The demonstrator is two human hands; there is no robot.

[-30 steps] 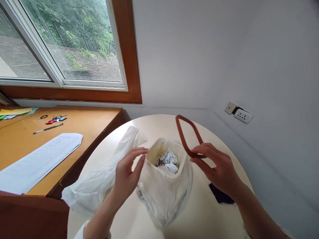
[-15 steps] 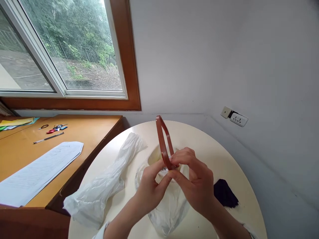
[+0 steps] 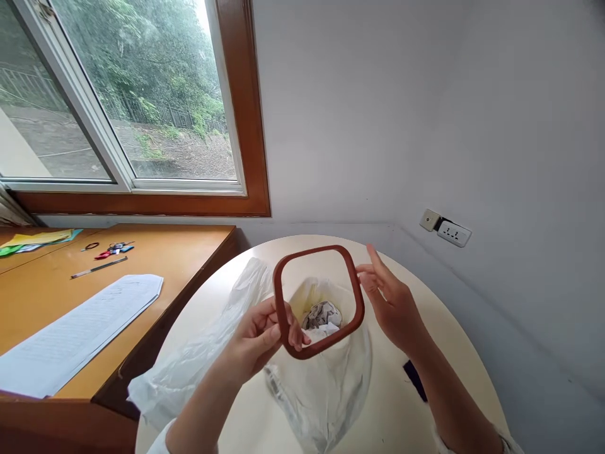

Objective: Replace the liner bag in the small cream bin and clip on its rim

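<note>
My left hand (image 3: 255,340) grips the left side of a reddish-brown square frame (image 3: 323,347) with rounded corners, held up facing me. My right hand (image 3: 392,309) is beside the frame's right edge, fingers apart, fingertips close to it; whether they touch it I cannot tell. Below and behind the frame stands a small bin lined with a whitish plastic bag (image 3: 331,391). Through the frame's opening, crumpled grey and white scraps (image 3: 322,314) show inside the bag.
Another thin white plastic bag (image 3: 189,359) lies on the round table (image 3: 454,353) at left. A dark cloth piece (image 3: 416,380) is partly behind my right forearm. On the wooden desk (image 3: 189,252) are papers (image 3: 89,328), a pen (image 3: 99,267) and keys (image 3: 116,249). Wall sockets (image 3: 454,232) are at right.
The frame has turned from nearly edge-on to facing me and come lower. My right hand has let go and moved right; my left hand has shifted left, still holding the frame.
</note>
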